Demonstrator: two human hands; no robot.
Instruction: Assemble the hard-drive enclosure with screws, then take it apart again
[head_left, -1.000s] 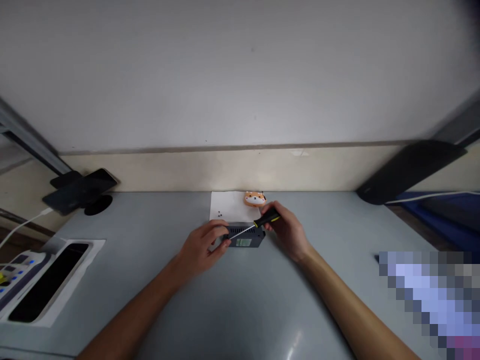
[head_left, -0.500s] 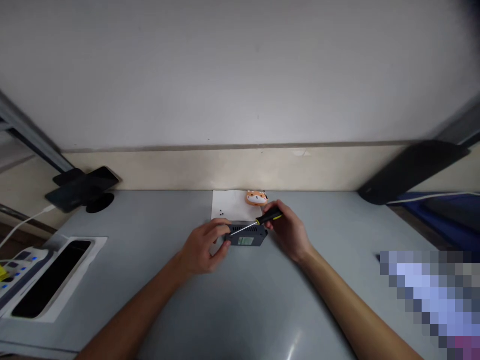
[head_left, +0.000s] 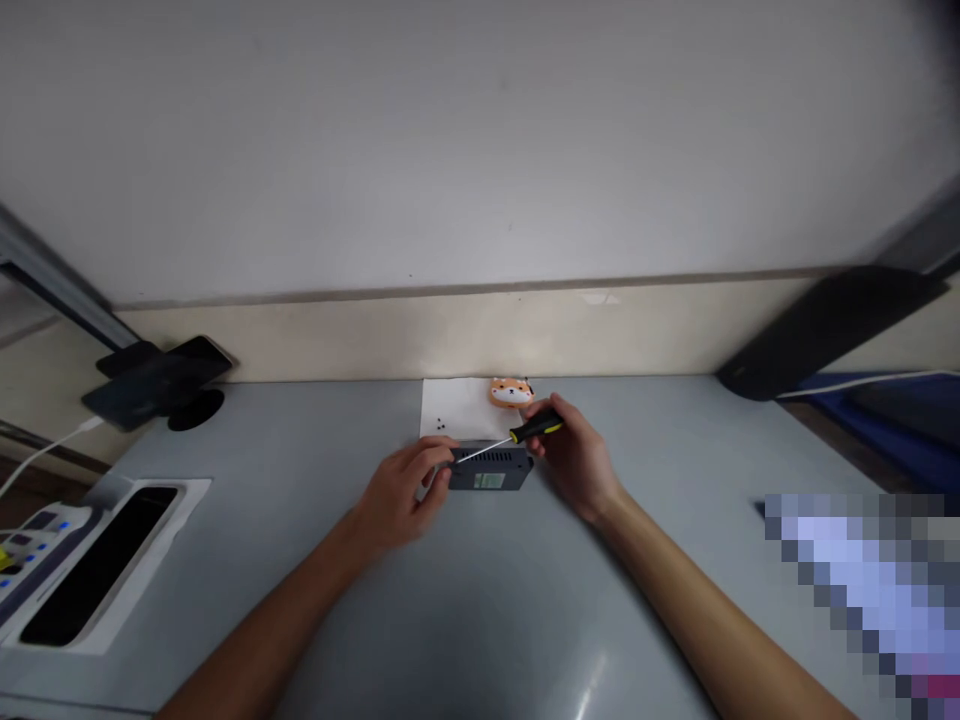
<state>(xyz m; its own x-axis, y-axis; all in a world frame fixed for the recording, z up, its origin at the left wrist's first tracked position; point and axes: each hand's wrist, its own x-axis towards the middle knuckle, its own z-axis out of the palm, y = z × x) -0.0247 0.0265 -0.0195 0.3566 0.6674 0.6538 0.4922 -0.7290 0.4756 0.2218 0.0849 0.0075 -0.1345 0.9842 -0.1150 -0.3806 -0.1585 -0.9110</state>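
Observation:
A dark, flat box [head_left: 506, 478] with a row of vent slots and a pale label sits tilted on the desk before me. My left hand [head_left: 401, 490] grips its left end, thumb and fingers close together at the corner. In my right hand [head_left: 574, 450] is a screwdriver [head_left: 536, 426] with a black and yellow handle. Its thin shaft slants down leftward across the slotted face, the tip beside my left fingertips. Whether a screw sits under the tip is too small to tell. Behind the box, several tiny black pieces, seemingly screws [head_left: 440, 425], lie on white paper [head_left: 454, 398].
An orange and white animal-faced case [head_left: 511, 392] rests on the paper. Left are a phone on a stand [head_left: 161, 380], another phone lying flat [head_left: 101, 565] and a power strip [head_left: 41, 545]. A tall dark object [head_left: 825, 330] leans at right. The wall [head_left: 375, 335] borders the desk's back.
My left thumb has shifted up from the box's lower corner, closer to the forefinger and the screwdriver tip. The right hand keeps its hold on the screwdriver, and the view has shifted slightly.

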